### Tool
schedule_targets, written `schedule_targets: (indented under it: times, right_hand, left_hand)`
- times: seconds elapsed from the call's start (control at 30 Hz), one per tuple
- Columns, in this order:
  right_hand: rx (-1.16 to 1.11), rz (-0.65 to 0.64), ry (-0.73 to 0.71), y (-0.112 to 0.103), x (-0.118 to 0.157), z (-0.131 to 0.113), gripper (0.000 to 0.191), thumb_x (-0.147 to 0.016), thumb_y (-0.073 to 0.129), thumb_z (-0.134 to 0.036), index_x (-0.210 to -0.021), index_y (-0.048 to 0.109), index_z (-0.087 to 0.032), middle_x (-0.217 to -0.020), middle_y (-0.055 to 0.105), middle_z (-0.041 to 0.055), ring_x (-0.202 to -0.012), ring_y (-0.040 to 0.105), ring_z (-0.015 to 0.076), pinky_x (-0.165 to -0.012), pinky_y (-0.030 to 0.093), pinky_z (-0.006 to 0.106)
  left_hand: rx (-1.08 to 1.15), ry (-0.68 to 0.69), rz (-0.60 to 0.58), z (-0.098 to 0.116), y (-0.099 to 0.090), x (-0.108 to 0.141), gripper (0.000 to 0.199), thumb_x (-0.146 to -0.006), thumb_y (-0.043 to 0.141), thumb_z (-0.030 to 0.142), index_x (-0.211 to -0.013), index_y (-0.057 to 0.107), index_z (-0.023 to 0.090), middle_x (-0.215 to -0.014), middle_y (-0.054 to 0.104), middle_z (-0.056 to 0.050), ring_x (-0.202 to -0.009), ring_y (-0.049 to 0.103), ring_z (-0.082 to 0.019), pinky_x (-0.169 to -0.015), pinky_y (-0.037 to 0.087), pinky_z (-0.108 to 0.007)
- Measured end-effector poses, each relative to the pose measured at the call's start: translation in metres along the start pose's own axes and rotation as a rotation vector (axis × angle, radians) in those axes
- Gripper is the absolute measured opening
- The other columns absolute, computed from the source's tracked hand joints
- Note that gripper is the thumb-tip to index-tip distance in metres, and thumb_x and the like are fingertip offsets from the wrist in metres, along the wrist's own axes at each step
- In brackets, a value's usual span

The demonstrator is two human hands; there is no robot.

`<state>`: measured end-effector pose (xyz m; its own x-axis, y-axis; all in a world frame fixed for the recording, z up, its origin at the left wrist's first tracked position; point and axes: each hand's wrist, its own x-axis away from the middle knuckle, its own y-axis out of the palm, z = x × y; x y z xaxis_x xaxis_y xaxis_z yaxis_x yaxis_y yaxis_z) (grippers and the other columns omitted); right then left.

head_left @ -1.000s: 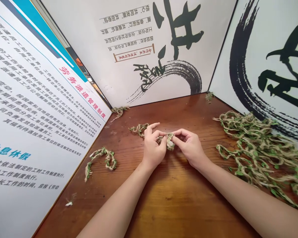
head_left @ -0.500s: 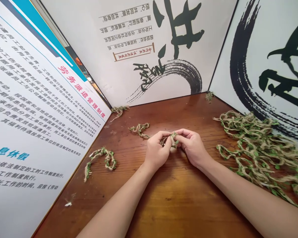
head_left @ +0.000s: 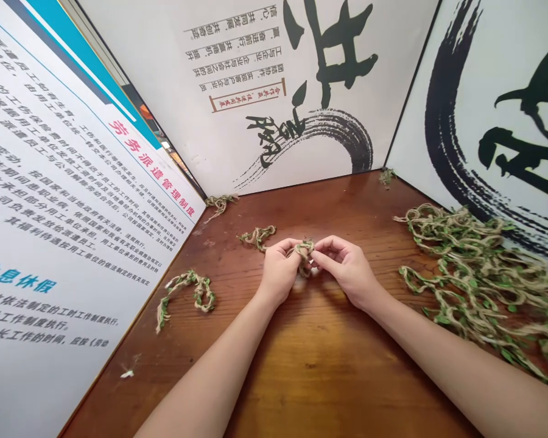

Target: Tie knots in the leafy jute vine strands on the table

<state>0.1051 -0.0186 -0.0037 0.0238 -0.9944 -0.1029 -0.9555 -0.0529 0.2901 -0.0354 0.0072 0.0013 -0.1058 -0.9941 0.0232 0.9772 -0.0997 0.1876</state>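
Observation:
Near the middle of the wooden table [head_left: 301, 377], my left hand [head_left: 278, 271] pinches a looped piece of leafy jute twine [head_left: 305, 250], beige with small green leaves. From the other side my right hand [head_left: 347, 271] is closed, thumb and fingertips pressed together at the right edge of the same twine. Part of the twine is hidden behind my left fingers. Just beyond my left hand a short twine length [head_left: 258, 236] lies on the table. Farther left rests a curled twine piece [head_left: 187, 292].
A big tangled heap of leafy twine [head_left: 479, 286] spreads over the table's right side. Small twine scraps [head_left: 221, 204] lie at the back left, and a green tuft [head_left: 387, 176] sits in the back corner. Printed panels [head_left: 237, 146] stand around the table; a white scrap [head_left: 126, 373] lies at left.
My left hand has shifted slightly left with the twine, whose loop now shows more openly. My right fingertips have drawn a little apart from my left ones.

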Motion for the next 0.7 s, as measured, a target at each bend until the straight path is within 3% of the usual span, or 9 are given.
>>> schedule_targets:
  times: [0.13,0.3,0.43,0.53,0.7]
  right_hand:
    - [0.009,0.002,0.006,-0.0013,-0.0015,0.0004,0.033,-0.072,0.084,-0.047,-0.079,0.067,-0.02,-0.073,0.071,0.0026,-0.066,0.063,0.0154,-0.064,0.051,0.03]
    - [-0.197,0.044,0.129,-0.0058,-0.0065,0.0024,0.027,-0.07,0.081,-0.04,-0.072,0.064,-0.018,-0.068,0.065,0.001,-0.064,0.058,0.0137,-0.064,0.048,0.029]
    - [-0.156,0.107,0.073,-0.004,-0.0053,0.0031,0.022,-0.065,0.08,-0.029,-0.078,0.065,-0.019,-0.075,0.066,0.0003,-0.069,0.06,0.0141,-0.065,0.048,0.028]
    - [-0.066,0.094,-0.004,-0.0024,-0.0015,0.0008,0.033,-0.063,0.081,-0.025,-0.093,0.07,-0.021,-0.087,0.071,0.0022,-0.078,0.064,0.0169,-0.07,0.051,0.03]
    - [-0.097,0.134,0.037,-0.004,-0.002,-0.0005,0.029,-0.056,0.086,-0.025,-0.081,0.072,-0.019,-0.074,0.068,0.001,-0.069,0.06,0.015,-0.068,0.049,0.03]
  left_hand:
    - [0.085,-0.013,-0.062,0.0045,-0.0027,0.0002,0.027,-0.061,0.086,0.031,-0.077,0.069,0.017,-0.069,0.067,0.0,-0.054,0.056,-0.009,-0.053,0.048,-0.022]
    - [0.14,-0.012,-0.146,0.0065,-0.0056,-0.0002,0.032,-0.06,0.092,0.033,-0.078,0.072,0.017,-0.078,0.071,-0.003,-0.068,0.063,-0.012,-0.067,0.055,-0.025]
    - [0.066,0.005,-0.119,0.0019,-0.0066,-0.0008,0.028,-0.065,0.091,0.034,-0.079,0.073,0.017,-0.072,0.07,-0.002,-0.061,0.059,-0.01,-0.06,0.05,-0.023]
    - [0.001,0.016,-0.1,0.0,-0.0059,-0.0006,0.027,-0.067,0.089,0.035,-0.081,0.075,0.016,-0.072,0.07,-0.002,-0.058,0.057,-0.01,-0.057,0.047,-0.023]
    - [-0.054,0.054,-0.101,-0.0001,-0.0055,-0.0003,0.026,-0.07,0.087,0.037,-0.082,0.076,0.017,-0.075,0.072,-0.004,-0.06,0.057,-0.01,-0.057,0.046,-0.022]
